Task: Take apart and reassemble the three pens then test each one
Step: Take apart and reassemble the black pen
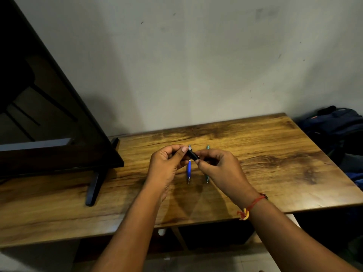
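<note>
Head view, one moment, items listed.

1. Short black plastic pen barrel [192,155]: held above the tabletop at centre frame, slanting down to the right. The left hand [167,161] pinches its upper-left end between thumb and curled fingers. The right hand [220,167] grips its lower-right end with curled fingers. Whether the barrel is parted yet cannot be told.
2. Slim blue pen with a white upper section [189,169]: lies on the table directly below the hands, running top to bottom of the frame, partly hidden.
3. Slim green pen [207,178]: lies just to the right of the blue one and parallel to it, its middle covered by the right hand.
4. Brown wood-grain table [275,163]: fills the middle band of the frame.
5. Large black flat screen on a splayed black foot [49,114]: left side of the frame.
6. Dark blue backpack [337,124]: right edge, beyond the table.
7. Red and yellow thread wristband [253,205]: on the right wrist.

Hazards, as judged: when the barrel parts, a spring or refill could jump free, roll across the smooth top and drop off the near edge. A slipped grip could drop the black pen onto the two pens below and scatter them.

Markings: no brand, label or writing is legible on any item.
</note>
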